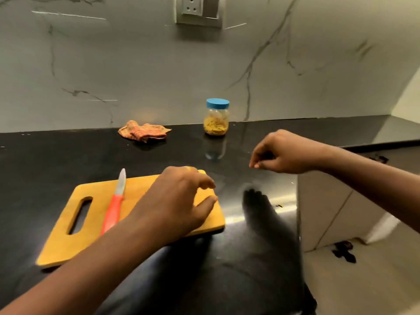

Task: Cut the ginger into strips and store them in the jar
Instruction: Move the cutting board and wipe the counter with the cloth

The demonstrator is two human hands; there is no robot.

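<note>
Looks abt done: ginger strips [216, 128] in lidded jar [216, 117] at back of counter [45, 160], knife [113, 211] lying on board [63, 246]. Over board's end, left hand [179, 198] w/ fingers loosely curled; right hand [284, 153] fingertips bunched, can't tell if pinching anything.

1. Jar [216, 123]: clear, blue lid [217, 103], yellow ginger strips [216, 128].
2. Cutting board [75, 223]: yellow-orange.
3. Knife [114, 201]: red handle [111, 214], silvery blade [121, 183].
4. Cloth [143, 131]: orange, striped.
5. Counter [45, 160]: glossy black.
6. Wall [136, 64]: pale grey, dark veins.
</note>
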